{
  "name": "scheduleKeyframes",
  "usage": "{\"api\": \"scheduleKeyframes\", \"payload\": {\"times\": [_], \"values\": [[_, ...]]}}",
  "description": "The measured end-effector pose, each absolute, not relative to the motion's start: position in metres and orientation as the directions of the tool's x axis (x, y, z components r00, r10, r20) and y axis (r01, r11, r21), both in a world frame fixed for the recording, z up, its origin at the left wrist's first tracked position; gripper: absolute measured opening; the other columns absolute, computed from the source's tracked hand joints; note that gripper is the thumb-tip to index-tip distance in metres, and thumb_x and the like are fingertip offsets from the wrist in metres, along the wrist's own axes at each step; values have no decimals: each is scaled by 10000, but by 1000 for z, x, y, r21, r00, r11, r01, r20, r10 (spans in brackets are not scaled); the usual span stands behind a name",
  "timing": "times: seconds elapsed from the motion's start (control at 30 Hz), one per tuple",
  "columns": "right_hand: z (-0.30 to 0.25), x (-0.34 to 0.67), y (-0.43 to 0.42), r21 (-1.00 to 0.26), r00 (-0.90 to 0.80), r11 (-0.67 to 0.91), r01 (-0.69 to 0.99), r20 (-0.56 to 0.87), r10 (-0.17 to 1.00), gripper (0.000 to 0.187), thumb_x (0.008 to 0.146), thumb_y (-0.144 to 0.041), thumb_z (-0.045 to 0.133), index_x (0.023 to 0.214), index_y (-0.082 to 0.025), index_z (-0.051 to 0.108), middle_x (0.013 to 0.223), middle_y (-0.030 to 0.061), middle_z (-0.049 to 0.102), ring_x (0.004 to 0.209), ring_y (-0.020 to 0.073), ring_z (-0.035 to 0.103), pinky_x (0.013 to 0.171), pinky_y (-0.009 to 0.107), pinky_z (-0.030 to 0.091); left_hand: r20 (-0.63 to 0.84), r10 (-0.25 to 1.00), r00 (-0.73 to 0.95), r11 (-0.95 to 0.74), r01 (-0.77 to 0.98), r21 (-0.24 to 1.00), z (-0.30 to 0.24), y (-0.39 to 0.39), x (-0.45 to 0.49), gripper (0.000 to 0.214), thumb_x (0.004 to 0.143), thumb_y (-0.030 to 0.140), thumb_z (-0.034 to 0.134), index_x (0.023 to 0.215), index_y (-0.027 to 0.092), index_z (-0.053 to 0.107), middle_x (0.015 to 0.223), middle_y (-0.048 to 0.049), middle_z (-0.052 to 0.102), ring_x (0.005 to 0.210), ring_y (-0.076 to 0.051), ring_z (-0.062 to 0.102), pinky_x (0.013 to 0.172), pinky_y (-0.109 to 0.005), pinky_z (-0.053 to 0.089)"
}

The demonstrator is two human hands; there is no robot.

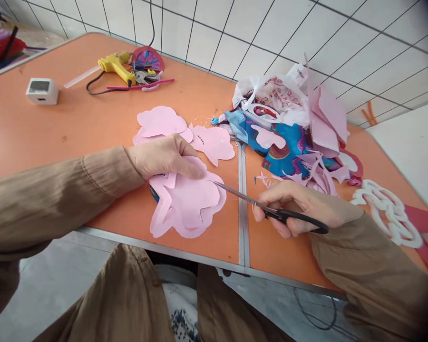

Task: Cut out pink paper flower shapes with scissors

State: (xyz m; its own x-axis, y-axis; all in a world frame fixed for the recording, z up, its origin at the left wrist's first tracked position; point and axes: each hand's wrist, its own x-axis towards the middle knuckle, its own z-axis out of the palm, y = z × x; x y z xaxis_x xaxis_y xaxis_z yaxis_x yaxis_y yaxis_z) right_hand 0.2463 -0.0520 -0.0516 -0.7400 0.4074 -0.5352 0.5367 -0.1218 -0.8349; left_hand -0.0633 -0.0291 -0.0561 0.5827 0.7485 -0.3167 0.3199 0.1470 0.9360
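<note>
Near the table's front edge lies a layered pink sheet (185,202) cut into a wavy, flower-like outline; I cannot tell whether it is paper or foam. My left hand (167,159) grips its upper part, thumb on top and the other fingers hidden. In my right hand (299,206) is a pair of black-handled scissors (248,198). The blades point left, their tips at the sheet's upper right edge, and look nearly closed. Just beyond my left hand are more pink cut shapes (162,121), one with small dark marks (214,142).
A yellow glue gun (117,66) with a cord lies at the back, beside keys (144,77). To the left stands a small white box (43,91). At right are a plastic bag (274,97), blue patterned cloth (288,147), pink scraps (317,173) and white looped cutouts (388,209).
</note>
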Motion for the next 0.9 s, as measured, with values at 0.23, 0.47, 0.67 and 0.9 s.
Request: {"api": "scheduleKeyframes", "payload": {"times": [0.23, 0.47, 0.67, 0.9], "values": [[-53, 243, -51, -820, -721, -151, 552, -561, 407, 277, 668, -268, 684, 916, -147, 663, 546, 14, 643, 456, 131, 570, 430, 221, 397, -352, 743, 570, 181, 336, 924, -55, -29, -62, 203, 678, 279, 771, 522, 179, 688, 493, 22, 572, 449, -74, 482, 411, -209, 310], [-50, 235, -52, -826, -753, -93, 556, -548, 364, 259, 681, -235, 641, 921, -140, 663, 539, 5, 646, 456, 125, 585, 461, 215, 425, -400, 690, 604, 216, 355, 910, -59, -30, -61, 230, 678, 292, 786, 530, 159, 670, 490, 16, 601, 444, -75, 482, 412, -203, 306], [-52, 230, -51, -801, -736, -124, 586, -590, 332, 309, 639, -296, 684, 897, -127, 672, 516, -4, 620, 442, 116, 566, 429, 194, 397, -424, 570, 704, 285, 315, 905, -62, -30, -60, 222, 705, 266, 764, 554, 139, 661, 489, 16, 617, 439, -69, 500, 423, -186, 333], [-54, 231, -51, -785, -728, -148, 602, -615, 303, 386, 646, -401, 763, 912, -133, 682, 528, 5, 624, 433, 106, 549, 436, 192, 399, -482, 528, 700, 328, 355, 875, -61, -32, -61, 176, 676, 288, 769, 608, 143, 697, 526, 4, 650, 470, -104, 550, 475, -215, 406]]}}
